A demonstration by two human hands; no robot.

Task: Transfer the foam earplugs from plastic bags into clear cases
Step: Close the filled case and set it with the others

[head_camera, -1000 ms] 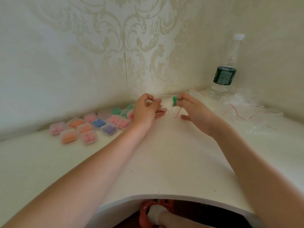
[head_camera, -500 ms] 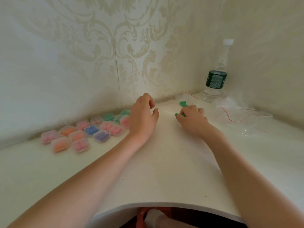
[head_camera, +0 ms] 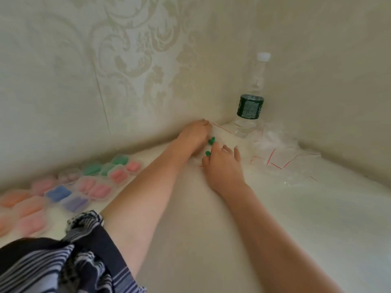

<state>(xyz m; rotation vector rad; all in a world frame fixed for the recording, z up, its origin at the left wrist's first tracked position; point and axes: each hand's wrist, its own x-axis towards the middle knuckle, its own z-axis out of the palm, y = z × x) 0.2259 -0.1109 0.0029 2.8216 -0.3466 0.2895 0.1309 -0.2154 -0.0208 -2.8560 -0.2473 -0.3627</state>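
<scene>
Head view: right hand (head_camera: pixel 222 166) grip pinching green earplug (head_camera: pixel 208 153), axis unclear through blur; left hand (head_camera: pixel 195 135) grip indiscernible.

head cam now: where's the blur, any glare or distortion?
Head view: filled cases at left smeared by motion blur; water bottle sharper; white table washed out near the empty bags; wide-angle bends the wall corner; both hands soft, green earplugs readable.
</scene>
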